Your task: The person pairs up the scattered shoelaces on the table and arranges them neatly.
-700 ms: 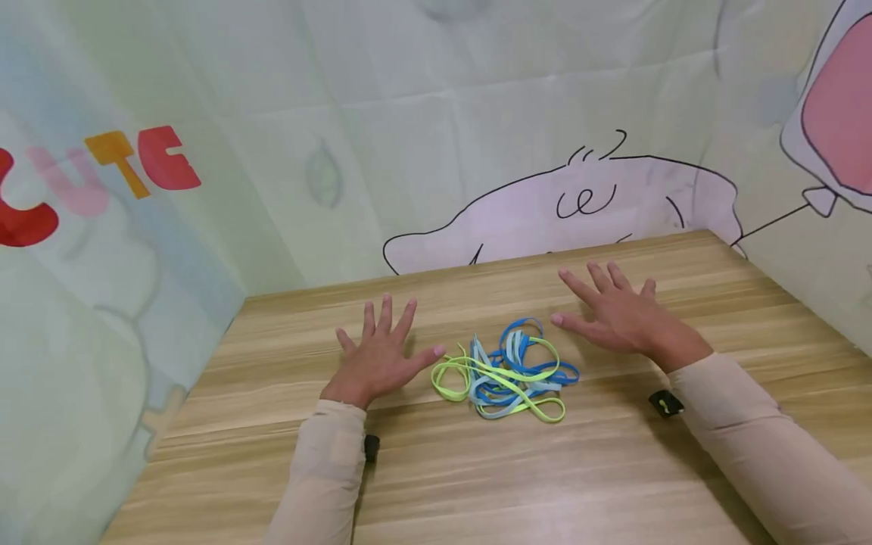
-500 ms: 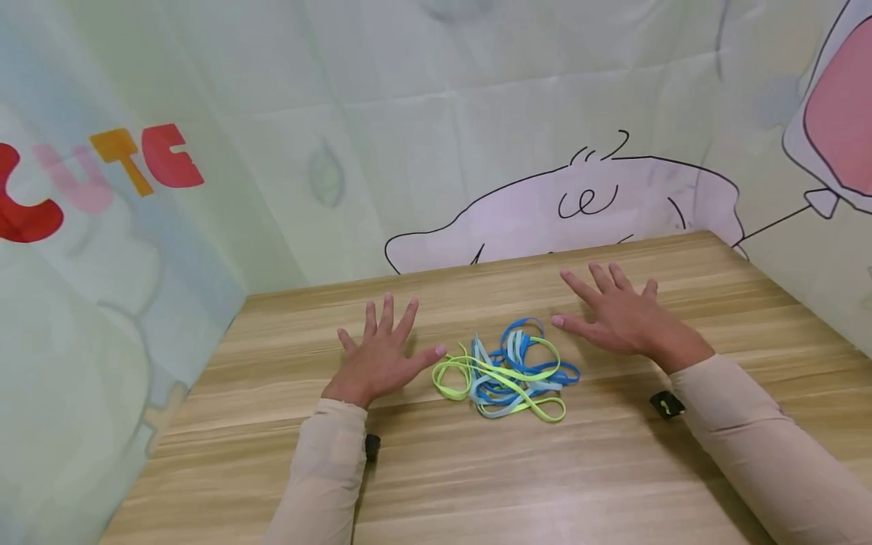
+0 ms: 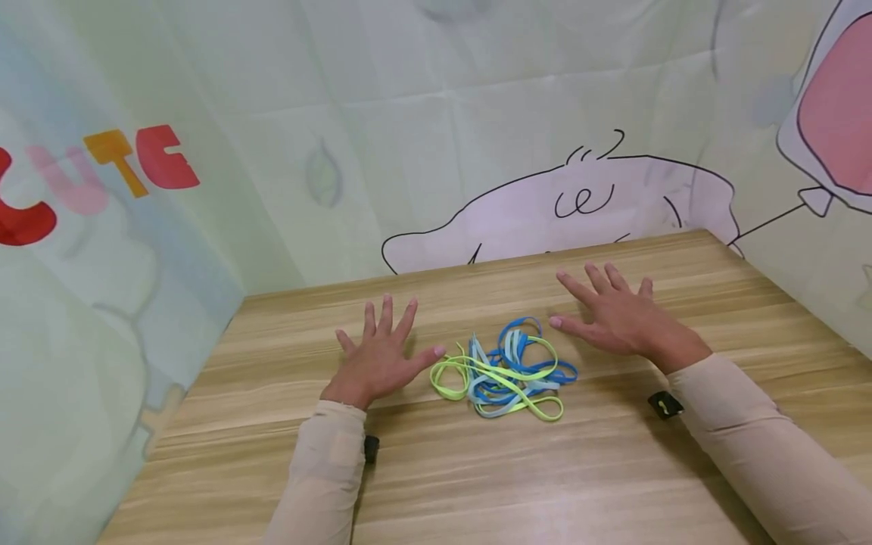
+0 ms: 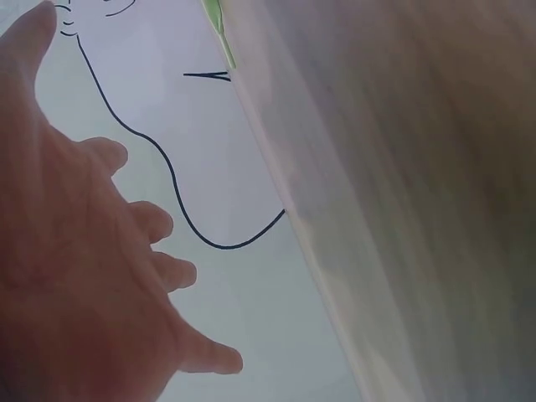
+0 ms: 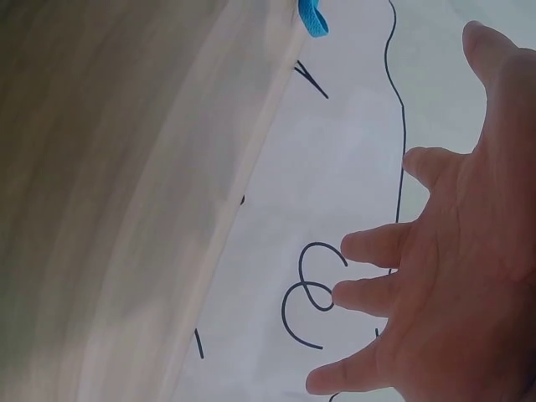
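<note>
A loose tangle of flat laces lies mid-table in the head view: a yellow-green lace (image 3: pixel 450 396), a blue lace (image 3: pixel 502 335) and a light blue lace (image 3: pixel 476 350). To its left is my left hand (image 3: pixel 378 365), fingers spread, thumb tip close to the yellow-green loop. My right hand (image 3: pixel 618 318) is beyond its right side, also spread, its thumb pointing toward the blue loop. Neither hand holds anything. At the table edge in the left wrist view, a bit of the yellow-green lace (image 4: pixel 219 29) shows; the right wrist view catches a blue loop (image 5: pixel 313 18).
The wood-grain table (image 3: pixel 463 484) reaches back to a printed cloth backdrop (image 3: pixel 327 98), which also hangs along the left and right sides. A small black device (image 3: pixel 665 404) sits under the right wrist, and another black device (image 3: pixel 371 449) under the left.
</note>
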`<state>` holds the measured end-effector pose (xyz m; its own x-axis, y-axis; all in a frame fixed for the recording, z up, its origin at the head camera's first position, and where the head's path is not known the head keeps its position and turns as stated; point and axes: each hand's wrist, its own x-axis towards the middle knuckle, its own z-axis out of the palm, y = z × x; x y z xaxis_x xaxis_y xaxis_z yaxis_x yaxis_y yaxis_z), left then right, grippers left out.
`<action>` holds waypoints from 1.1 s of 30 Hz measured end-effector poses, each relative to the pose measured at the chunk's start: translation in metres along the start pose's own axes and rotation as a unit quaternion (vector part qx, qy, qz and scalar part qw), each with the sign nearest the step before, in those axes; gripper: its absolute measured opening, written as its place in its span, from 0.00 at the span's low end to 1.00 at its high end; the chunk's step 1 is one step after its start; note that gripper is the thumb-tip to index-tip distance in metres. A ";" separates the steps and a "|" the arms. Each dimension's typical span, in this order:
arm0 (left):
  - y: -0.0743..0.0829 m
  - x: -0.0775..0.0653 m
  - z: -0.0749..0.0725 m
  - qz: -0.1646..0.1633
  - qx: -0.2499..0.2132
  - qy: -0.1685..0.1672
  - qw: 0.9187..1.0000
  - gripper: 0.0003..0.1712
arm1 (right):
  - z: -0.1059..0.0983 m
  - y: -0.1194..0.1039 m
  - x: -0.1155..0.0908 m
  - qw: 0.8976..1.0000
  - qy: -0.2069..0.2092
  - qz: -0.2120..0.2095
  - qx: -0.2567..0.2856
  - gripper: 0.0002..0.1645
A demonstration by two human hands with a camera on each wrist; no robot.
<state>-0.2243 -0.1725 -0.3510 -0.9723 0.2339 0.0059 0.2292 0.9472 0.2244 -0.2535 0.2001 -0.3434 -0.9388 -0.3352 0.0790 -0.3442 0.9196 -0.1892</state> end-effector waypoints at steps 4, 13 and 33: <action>0.005 0.000 0.004 0.008 -0.005 -0.005 1.000 0.57 | 0.000 0.000 -0.001 1.000 -0.001 -0.003 0.001 0.52; 0.016 -0.001 0.005 0.022 -0.006 -0.010 1.000 0.56 | 0.001 -0.005 -0.002 1.000 0.002 -0.013 -0.012 0.52; 0.027 -0.005 0.009 0.023 0.049 -0.007 0.999 0.56 | 0.003 -0.009 -0.006 0.999 -0.007 -0.038 0.001 0.51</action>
<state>-0.2130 -0.1465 -0.3535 -0.9603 0.2790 0.0008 0.2768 0.9523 0.1286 -0.2449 0.1934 -0.3450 -0.9104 -0.4060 0.0796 -0.4137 0.8913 -0.1856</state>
